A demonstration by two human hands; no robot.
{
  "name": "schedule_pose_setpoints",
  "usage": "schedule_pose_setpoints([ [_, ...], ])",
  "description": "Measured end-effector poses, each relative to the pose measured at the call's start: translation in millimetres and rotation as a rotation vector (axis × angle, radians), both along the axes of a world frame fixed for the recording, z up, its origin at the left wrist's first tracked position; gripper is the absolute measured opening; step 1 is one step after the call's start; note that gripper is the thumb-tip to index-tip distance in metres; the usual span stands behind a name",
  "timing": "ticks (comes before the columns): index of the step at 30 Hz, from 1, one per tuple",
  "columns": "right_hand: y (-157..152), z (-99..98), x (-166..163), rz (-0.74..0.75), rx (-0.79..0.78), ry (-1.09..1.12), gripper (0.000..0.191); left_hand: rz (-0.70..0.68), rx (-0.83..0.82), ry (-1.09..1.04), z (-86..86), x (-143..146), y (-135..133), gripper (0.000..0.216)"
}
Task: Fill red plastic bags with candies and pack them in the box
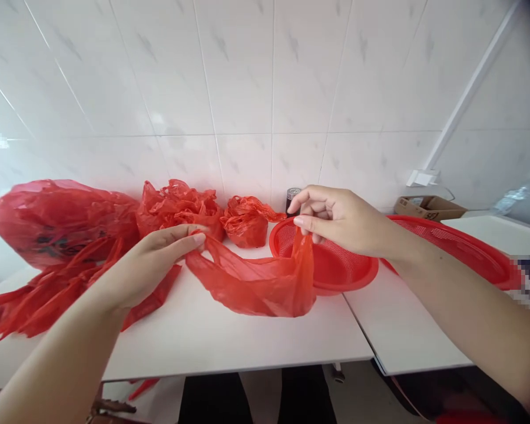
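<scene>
An empty red plastic bag (254, 282) hangs slack between my two hands just above the white table (229, 341). My left hand (159, 253) pinches one of the bag's edges at its left end. My right hand (331, 221) pinches the other edge, held over the rim of a small red mesh basket (335, 265). Both hands are closed on the thin plastic.
A large full red bag (48, 221) lies at the far left, with flat red bags (44, 294) in front of it. Two knotted red bags (176, 206) (247, 221) sit by the tiled wall. A big red tray (463, 250), a dark jar (292, 197) and a cardboard box (428, 207) stand at the right.
</scene>
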State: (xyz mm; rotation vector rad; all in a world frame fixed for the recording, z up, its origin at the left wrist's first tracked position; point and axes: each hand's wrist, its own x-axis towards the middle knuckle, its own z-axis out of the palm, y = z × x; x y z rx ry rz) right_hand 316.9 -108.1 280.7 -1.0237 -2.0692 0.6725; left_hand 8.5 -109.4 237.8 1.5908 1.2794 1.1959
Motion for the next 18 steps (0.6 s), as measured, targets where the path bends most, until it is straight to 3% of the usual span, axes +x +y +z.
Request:
schedule_pose_setpoints([
  [4,4,2.2,-25,0.054,0.074,-0.038,0.012,-0.336,-0.076,-0.300,-3.7,26,8,0.032],
  [6,6,1.9,-41,0.103,0.097,-0.042,0.011,-0.460,-0.121,-0.199,-4.5,39,11,0.047],
  [8,7,1.3,-59,0.162,0.099,-0.033,0.010,-0.526,-0.205,0.048,-4.4,50,12,0.053],
  [11,8,-1.2,-82,0.230,0.075,0.011,0.011,-0.497,-0.231,0.292,-3.8,58,16,0.030],
  [14,11,-16.6,-88,0.207,0.084,0.133,0.021,-0.403,-0.223,0.190,-3.4,51,20,0.029],
  [16,13,-43.0,-86,0.132,0.063,0.240,0.027,-0.320,-0.259,0.056,-3.2,40,19,0.035],
  [18,15,-82.6,-84,0.102,-0.078,0.263,0.035,-0.258,-0.274,-0.048,-3.4,26,17,0.039],
])
